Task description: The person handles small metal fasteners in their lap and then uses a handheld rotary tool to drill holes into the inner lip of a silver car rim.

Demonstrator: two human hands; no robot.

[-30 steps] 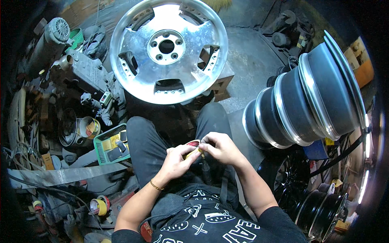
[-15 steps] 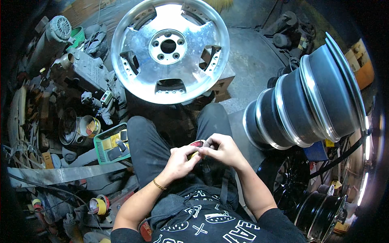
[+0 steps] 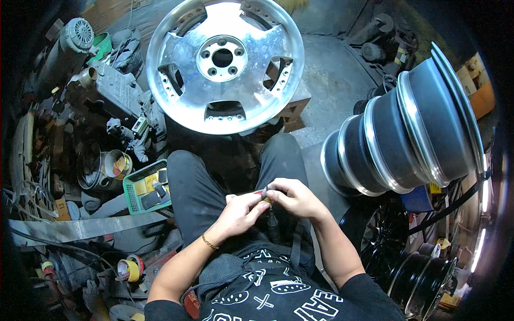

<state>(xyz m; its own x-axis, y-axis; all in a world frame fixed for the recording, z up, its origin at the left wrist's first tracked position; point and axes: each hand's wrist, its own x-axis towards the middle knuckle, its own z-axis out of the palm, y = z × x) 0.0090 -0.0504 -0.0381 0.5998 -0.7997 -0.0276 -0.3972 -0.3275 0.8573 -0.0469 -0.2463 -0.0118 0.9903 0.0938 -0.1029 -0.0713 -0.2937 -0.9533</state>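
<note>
My left hand (image 3: 242, 211) is closed round a small red and yellow object (image 3: 259, 193), perhaps a roll, held over my lap. My right hand (image 3: 289, 198) is closed at its right side, pinching at it, with a small grey tip showing by the fingertips; the grip hides most of both. A dark tool (image 3: 272, 224) hangs below my hands. Beyond my knees lies a polished five-spoke wheel (image 3: 228, 91), face up. To my left a green basket (image 3: 128, 190) holds yellow and dark pads.
Several stacked wheel rims (image 3: 391, 139) stand at the right, with black wheels (image 3: 375, 235) lower down. At the left are dusty machinery (image 3: 107, 88), a metal can (image 3: 115, 166), tape rolls (image 3: 131, 267) and hoses. A motor (image 3: 375, 51) sits at the back right on the grey floor (image 3: 329, 91).
The fingers of both hands have shifted slightly on the small object; more of its red part is covered, and a grey tip now shows. The view has moved very little.
</note>
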